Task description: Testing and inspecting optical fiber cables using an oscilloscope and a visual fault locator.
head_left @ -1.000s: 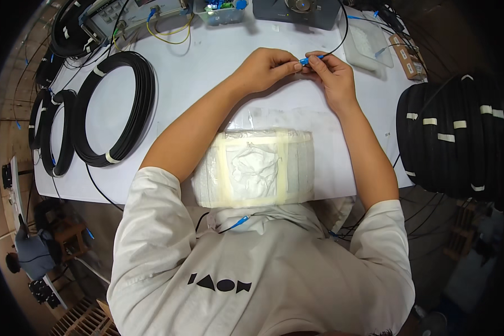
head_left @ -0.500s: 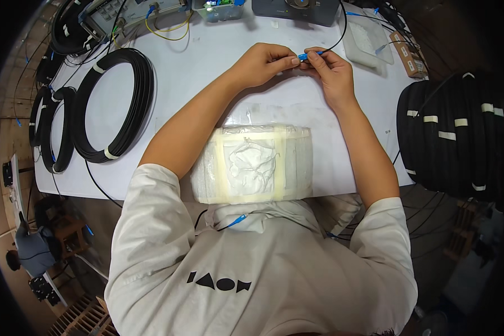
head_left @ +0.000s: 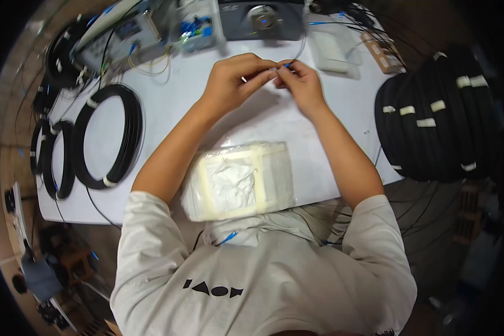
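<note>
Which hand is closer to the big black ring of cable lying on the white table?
The left hand is closer. The black cable coil lies off to its left on the white table. The right hand sits farther right, touching the left hand at the fingertips.

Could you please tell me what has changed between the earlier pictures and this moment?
Hardly anything: both hands, left hand and right hand, stay together over the white table, pinching the small blue connector on its thin black cable. The plastic bag and cable coils stayed put.

The connector (head_left: 284, 65) at twelve o'clock is mostly hidden between fingertips (head_left: 275, 71), too small to tell; devices (head_left: 261, 17) are cut off at top
</note>
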Available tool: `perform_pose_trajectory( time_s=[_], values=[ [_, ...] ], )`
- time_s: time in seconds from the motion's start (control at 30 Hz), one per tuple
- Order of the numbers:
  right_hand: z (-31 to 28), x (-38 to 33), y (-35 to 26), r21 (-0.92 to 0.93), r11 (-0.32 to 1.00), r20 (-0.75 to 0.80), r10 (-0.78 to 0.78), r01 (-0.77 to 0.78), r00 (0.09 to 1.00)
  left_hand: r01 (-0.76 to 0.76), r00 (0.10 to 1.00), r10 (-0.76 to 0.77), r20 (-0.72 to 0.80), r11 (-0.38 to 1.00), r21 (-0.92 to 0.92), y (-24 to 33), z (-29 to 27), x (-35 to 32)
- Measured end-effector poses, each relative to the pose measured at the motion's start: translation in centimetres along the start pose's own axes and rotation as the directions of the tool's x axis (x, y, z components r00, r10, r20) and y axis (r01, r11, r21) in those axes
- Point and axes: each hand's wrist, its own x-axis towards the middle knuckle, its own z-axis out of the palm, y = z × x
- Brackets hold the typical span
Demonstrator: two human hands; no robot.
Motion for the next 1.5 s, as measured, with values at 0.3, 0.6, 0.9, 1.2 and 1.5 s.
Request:
perform_pose_trajectory(
  time_s=[0.3,0.6,0.9,1.2,1.5],
  values=[
    [0.5,-0.9,-1.1,-0.071,0.995,0.032,0.068,-0.066,0.997,0.049,0.998,-0.026,-0.058,0.899,0.434,4.0,4.7,12.1],
    [0.9,-0.5,-0.6,-0.097,0.995,0.080,0.025,-0.017,0.997,0.424,0.901,-0.417,-0.120,0.905,0.036,-4.3,-1.7,-0.7],
    [0.1,-1.1,-0.9,-0.075,0.997,0.112,0.014,-0.006,0.994,0.389,0.891,-0.452,0.052,0.817,0.426,-5.9,-1.2,-3.6],
    [2.9,-4.9,-4.4,-0.145,0.989,0.297,0.015,0.029,0.955,0.439,0.882,-0.471,0.015,0.833,0.337,-6.5,-1.8,-3.1],
    [8.7,-9.0,-6.4,-0.200,0.809,0.798,-0.194,0.553,0.571,0.506,0.846,-0.531,0.045,0.827,0.245,-5.3,-2.5,-2.2]
  ],
)
